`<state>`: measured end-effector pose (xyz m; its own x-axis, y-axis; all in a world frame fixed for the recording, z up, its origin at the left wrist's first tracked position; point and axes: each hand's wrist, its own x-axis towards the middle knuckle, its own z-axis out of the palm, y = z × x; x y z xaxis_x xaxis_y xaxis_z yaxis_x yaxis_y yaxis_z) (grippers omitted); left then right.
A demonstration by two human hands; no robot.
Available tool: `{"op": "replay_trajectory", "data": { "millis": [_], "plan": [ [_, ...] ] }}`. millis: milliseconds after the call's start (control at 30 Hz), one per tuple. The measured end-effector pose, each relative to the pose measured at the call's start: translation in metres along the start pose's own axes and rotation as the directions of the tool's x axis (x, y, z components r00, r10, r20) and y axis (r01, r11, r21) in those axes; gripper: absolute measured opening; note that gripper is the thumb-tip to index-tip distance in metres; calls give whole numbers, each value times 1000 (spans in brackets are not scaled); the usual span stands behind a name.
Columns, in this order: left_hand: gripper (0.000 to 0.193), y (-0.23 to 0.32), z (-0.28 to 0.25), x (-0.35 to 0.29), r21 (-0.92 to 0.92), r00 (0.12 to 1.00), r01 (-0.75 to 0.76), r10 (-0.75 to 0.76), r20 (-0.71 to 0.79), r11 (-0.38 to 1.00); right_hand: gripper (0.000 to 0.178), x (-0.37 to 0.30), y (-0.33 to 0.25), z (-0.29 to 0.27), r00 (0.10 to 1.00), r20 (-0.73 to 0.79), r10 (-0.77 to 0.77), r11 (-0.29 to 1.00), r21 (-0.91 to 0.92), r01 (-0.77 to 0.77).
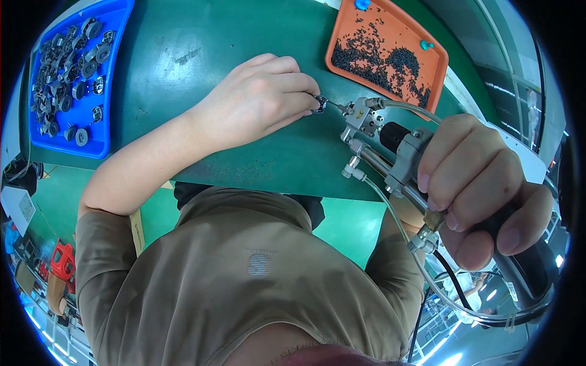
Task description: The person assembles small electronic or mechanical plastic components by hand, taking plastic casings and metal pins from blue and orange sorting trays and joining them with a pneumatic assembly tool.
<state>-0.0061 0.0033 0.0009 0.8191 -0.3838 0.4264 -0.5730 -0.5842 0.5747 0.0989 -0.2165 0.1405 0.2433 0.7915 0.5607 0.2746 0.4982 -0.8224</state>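
Note:
Over the green table, my left hand (268,91) pinches a small dark part (319,104) between thumb and fingertips; the fingers hide much of it. My right hand (482,189) is wrapped round the black grip of a dispensing gun (400,149) with a metal valve head and hoses. The gun's thin needle tip points left and reaches the small part, though whether it touches cannot be made out. Behind the gun, an orange tray (345,46) holds many tiny black pieces. To the far left, a blue tray (116,67) holds a heap of small dark grey round parts.
The green table (183,30) spans the view, its near edge close to my body. Clear hoses (397,213) and a black cable (452,277) loop from the gun at right. Blue and teal caps (426,45) lie in the orange tray. A red object (62,261) stands lower left.

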Motion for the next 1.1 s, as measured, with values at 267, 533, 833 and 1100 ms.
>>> {"op": "replay_trajectory", "data": {
  "millis": [267,533,833,1100],
  "plan": [
    [19,-2,1,0,-6,1000,-5,5,-10,1000,27,0,3,0,1000,28,-4,1000,4,4],
    [16,-3,0,1,-20,1000,8,-8,0,1000,20,6,5,1,999,21,34,999,-16,-34],
    [13,-1,-3,1,-67,1000,-22,23,5,997,23,14,-11,21,977,-151,150,981,-96,-166],
    [15,-1,-3,1,-57,1000,-15,15,-9,998,25,4,-35,5,984,-159,75,995,-60,-85]
  ]
}}
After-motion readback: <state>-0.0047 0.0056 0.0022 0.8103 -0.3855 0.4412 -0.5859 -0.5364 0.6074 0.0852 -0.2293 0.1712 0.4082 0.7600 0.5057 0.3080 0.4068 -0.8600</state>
